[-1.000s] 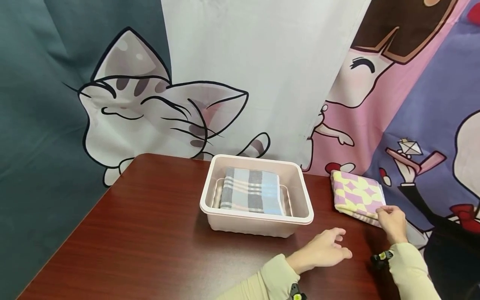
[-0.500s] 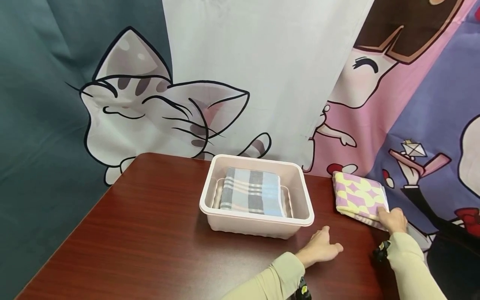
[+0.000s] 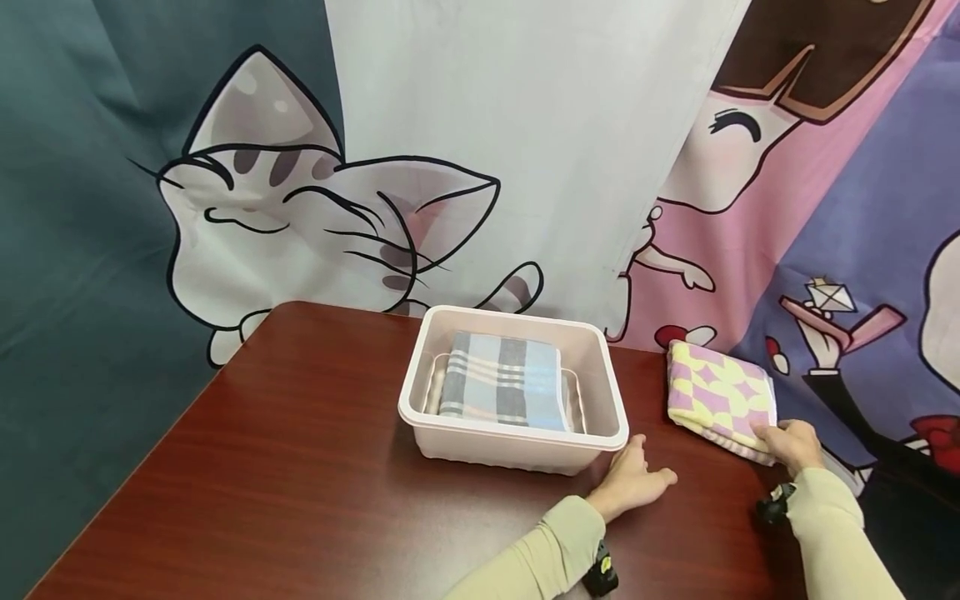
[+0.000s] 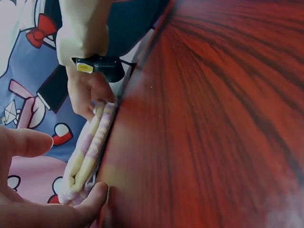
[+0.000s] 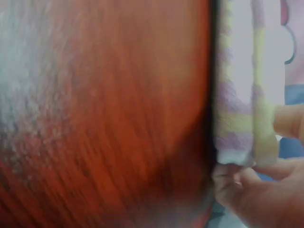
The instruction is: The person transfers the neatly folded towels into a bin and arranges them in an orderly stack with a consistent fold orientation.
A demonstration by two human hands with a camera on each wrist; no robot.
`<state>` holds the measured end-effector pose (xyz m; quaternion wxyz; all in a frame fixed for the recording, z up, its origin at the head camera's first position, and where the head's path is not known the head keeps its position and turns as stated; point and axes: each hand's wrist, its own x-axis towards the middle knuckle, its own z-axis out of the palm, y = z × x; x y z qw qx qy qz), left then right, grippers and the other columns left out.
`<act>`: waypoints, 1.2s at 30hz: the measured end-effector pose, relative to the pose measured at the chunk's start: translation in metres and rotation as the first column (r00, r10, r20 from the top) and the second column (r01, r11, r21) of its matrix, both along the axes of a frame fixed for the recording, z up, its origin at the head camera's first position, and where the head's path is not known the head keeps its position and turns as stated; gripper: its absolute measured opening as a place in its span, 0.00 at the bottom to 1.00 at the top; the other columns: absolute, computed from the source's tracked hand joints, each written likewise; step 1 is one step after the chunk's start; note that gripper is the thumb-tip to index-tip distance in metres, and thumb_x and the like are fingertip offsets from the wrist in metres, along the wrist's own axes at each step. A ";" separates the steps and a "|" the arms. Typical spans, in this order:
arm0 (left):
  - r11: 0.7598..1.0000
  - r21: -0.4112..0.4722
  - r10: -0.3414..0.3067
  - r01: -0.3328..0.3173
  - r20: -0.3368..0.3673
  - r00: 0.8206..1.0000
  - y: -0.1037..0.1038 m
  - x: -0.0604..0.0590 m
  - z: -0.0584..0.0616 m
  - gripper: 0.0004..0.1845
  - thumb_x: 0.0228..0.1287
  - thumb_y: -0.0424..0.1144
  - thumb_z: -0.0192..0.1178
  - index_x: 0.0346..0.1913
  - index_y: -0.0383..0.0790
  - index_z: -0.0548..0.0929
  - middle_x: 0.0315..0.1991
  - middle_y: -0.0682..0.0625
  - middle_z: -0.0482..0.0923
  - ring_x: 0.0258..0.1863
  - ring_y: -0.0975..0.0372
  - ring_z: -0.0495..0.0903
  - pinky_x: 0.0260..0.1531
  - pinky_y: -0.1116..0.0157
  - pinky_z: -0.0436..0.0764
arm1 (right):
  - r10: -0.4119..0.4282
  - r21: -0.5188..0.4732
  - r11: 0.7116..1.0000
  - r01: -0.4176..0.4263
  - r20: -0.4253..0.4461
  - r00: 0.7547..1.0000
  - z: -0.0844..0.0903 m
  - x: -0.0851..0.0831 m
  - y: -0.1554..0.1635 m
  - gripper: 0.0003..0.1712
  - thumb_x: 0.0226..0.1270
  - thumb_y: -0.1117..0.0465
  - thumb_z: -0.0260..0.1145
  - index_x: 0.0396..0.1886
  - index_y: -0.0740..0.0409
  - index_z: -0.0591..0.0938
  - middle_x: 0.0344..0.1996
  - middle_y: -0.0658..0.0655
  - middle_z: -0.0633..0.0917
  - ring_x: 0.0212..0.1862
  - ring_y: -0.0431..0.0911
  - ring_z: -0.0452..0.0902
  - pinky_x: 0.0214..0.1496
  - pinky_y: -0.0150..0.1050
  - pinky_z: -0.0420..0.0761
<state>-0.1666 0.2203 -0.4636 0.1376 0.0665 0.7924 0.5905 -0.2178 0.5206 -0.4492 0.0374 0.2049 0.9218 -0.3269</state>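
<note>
A folded towel (image 3: 718,393) with a yellow and lilac pattern lies at the table's right edge. My right hand (image 3: 793,444) pinches its near right corner. In the right wrist view, the thumb (image 5: 289,121) is on the upper face and the other fingers are curled at the end of the layers. My left hand (image 3: 632,483) is held over the table between that towel and a pale plastic basin (image 3: 495,448), its fingers spread and holding nothing. From the left wrist camera, the towel's folded side (image 4: 88,152) shows beyond the left hand's thumb and fingers.
Inside the basin lies a folded plaid towel (image 3: 501,382) in grey, blue and white. The basin stands near the back of the dark red wooden table (image 3: 300,467). A printed cartoon curtain (image 3: 562,167) hangs behind the table.
My left hand has moved left and away from me, closer to the basin's right front corner. My right hand has taken hold of the patterned towel's corner, and the towel has shifted slightly.
</note>
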 end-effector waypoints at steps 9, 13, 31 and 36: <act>0.992 0.108 0.057 -0.071 0.120 0.991 0.001 -0.003 0.001 0.35 0.49 0.40 0.66 0.62 0.36 0.67 0.51 0.42 0.76 0.49 0.57 0.77 0.47 0.64 0.75 | 0.285 0.195 0.941 -0.277 -0.013 0.958 0.003 0.023 0.004 0.29 0.63 0.56 0.57 0.43 0.85 0.70 0.35 0.76 0.76 0.38 0.62 0.72 0.36 0.44 0.73; 0.978 0.167 0.096 -0.126 0.174 0.980 0.003 -0.005 0.003 0.34 0.49 0.42 0.65 0.59 0.32 0.69 0.50 0.41 0.75 0.51 0.54 0.75 0.50 0.59 0.73 | 0.376 0.257 0.894 -0.367 0.017 0.926 0.007 0.037 0.001 0.31 0.61 0.57 0.58 0.45 0.88 0.67 0.39 0.82 0.73 0.43 0.70 0.70 0.42 0.55 0.73; 0.920 0.359 0.027 -0.158 0.344 0.939 0.007 -0.002 0.006 0.16 0.47 0.37 0.66 0.37 0.36 0.72 0.30 0.51 0.74 0.30 0.56 0.80 0.31 0.53 0.81 | 0.460 -0.274 0.865 -0.421 0.098 0.882 0.018 0.090 -0.031 0.27 0.59 0.58 0.64 0.50 0.69 0.63 0.40 0.59 0.75 0.40 0.41 0.73 0.37 0.34 0.74; 0.927 0.364 -0.061 -0.086 0.376 0.925 0.006 0.003 0.006 0.17 0.46 0.39 0.68 0.35 0.39 0.72 0.29 0.51 0.75 0.30 0.57 0.80 0.32 0.53 0.80 | 0.351 -0.554 0.809 -0.196 0.187 0.918 0.022 0.093 -0.033 0.20 0.66 0.55 0.58 0.47 0.64 0.64 0.38 0.56 0.77 0.41 0.47 0.76 0.42 0.45 0.78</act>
